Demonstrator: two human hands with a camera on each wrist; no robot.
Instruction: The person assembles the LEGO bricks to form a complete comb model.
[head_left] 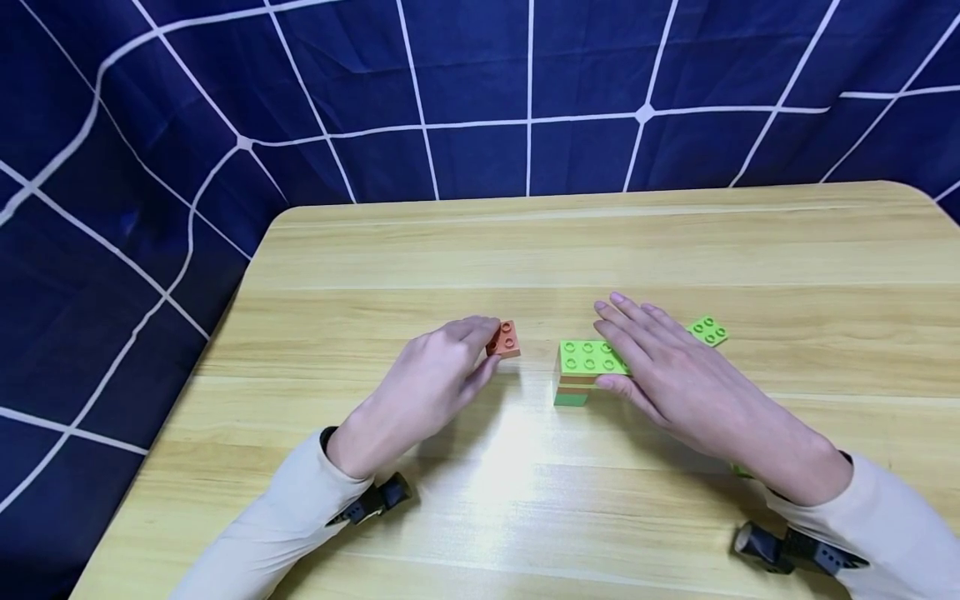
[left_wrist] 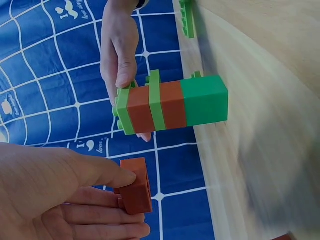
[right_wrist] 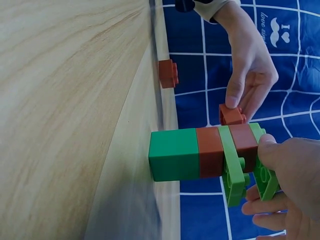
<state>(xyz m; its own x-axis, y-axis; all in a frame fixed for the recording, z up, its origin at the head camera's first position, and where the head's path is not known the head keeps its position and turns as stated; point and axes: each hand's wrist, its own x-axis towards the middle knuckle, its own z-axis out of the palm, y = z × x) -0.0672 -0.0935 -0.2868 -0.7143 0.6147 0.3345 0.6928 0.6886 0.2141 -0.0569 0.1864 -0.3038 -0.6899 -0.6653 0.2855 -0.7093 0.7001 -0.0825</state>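
Note:
My left hand (head_left: pixel 431 371) pinches a small orange-red toy brick (head_left: pixel 508 340) between thumb and fingers, studs up, above the table left of a stack. The stack stands upright: a dark green brick (right_wrist: pixel 174 156) at the bottom, an orange-red brick (right_wrist: pixel 209 151), a light green plate (right_wrist: pixel 234 165), another orange-red brick (left_wrist: pixel 140 109) and a light green top plate (head_left: pixel 588 357). Both plates stick out toward the right. My right hand (head_left: pixel 671 367) holds the top plate at its right end, thumb on the near edge and fingers extended along the far side, covering that end.
Right of the stack lies a light green studded plate (head_left: pixel 708 331) on the wooden table (head_left: pixel 420 258). Another light green piece (head_left: pixel 740 471) shows partly under the right wrist. An orange-red brick (right_wrist: pixel 167 74) sits on the table near the left arm. A blue gridded cloth (head_left: pixel 472 83) hangs behind.

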